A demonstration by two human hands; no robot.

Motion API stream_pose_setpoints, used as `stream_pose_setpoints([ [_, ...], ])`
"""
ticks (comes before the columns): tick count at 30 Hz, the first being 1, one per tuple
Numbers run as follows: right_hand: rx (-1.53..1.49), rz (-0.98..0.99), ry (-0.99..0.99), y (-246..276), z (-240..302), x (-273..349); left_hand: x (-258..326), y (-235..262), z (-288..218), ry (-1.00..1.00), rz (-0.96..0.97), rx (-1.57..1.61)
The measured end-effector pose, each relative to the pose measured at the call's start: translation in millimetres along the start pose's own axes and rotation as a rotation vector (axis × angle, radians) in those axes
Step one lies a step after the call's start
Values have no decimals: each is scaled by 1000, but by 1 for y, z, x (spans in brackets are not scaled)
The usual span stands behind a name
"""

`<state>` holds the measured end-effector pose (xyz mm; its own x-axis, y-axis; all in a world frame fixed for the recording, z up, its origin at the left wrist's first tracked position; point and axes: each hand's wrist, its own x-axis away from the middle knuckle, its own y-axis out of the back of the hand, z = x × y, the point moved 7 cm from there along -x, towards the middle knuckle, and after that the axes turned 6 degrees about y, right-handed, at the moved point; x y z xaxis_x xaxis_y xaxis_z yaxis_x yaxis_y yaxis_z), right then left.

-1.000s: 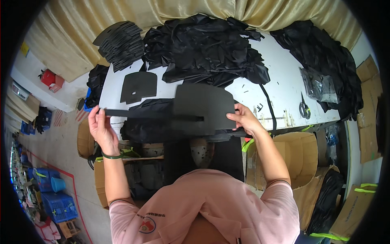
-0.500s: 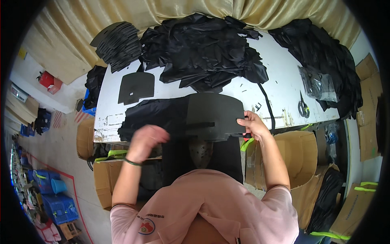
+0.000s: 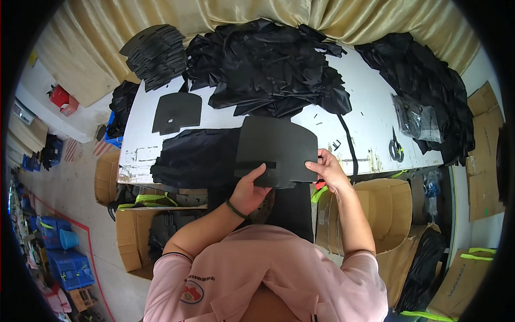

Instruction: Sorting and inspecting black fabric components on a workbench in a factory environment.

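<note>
A flat dark-grey panel (image 3: 281, 142) with a curved top edge is held between my two hands at the near edge of the table. My left hand (image 3: 249, 192) grips its lower left edge, thumb on top near a short black strip. My right hand (image 3: 329, 170) pinches its right edge, thumb on the face and the other fingers behind. A small red thing (image 3: 320, 185) shows just under the right hand; its kind is unclear. Left of the panel lies a folded piece of black fabric (image 3: 196, 155), partly covered by it. A similar panel (image 3: 179, 109) with a small square hole lies farther back.
On the white table (image 3: 134, 142) stand a stack of dark panels (image 3: 156, 58), a heap of black fabric (image 3: 268, 67), scissors (image 3: 396, 148) and a clear plastic bag (image 3: 421, 121). More black fabric (image 3: 418, 72) lies far right. Cardboard boxes (image 3: 383, 206) stand below the near edge.
My left hand has come from over the black fabric, rightward to the panel's lower left edge, and now grips it. The panel has shifted slightly left, with my right hand still holding it.
</note>
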<state>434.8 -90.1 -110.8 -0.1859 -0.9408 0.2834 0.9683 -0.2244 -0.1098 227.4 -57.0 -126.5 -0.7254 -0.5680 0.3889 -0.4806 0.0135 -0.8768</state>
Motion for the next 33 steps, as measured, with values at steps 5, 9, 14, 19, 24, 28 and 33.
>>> stream_pose_setpoints([
  [5,145,-26,65,5,-10,-4,-5,15,5,20,-56,-24],
  [9,170,-30,47,7,-18,-4,-5,24,10,30,-50,-35],
  [14,219,-44,-30,3,-18,2,-1,27,12,18,-63,-61],
  [19,180,-79,17,10,-12,2,9,14,10,107,-123,-46],
  [24,175,-64,4,15,-3,0,44,24,23,725,175,-524],
  [28,307,-63,-3,21,-9,-5,37,-35,-15,-261,340,-1821],
  [33,664,-39,8,38,12,-32,6,-18,-11,-608,272,-2487],
])
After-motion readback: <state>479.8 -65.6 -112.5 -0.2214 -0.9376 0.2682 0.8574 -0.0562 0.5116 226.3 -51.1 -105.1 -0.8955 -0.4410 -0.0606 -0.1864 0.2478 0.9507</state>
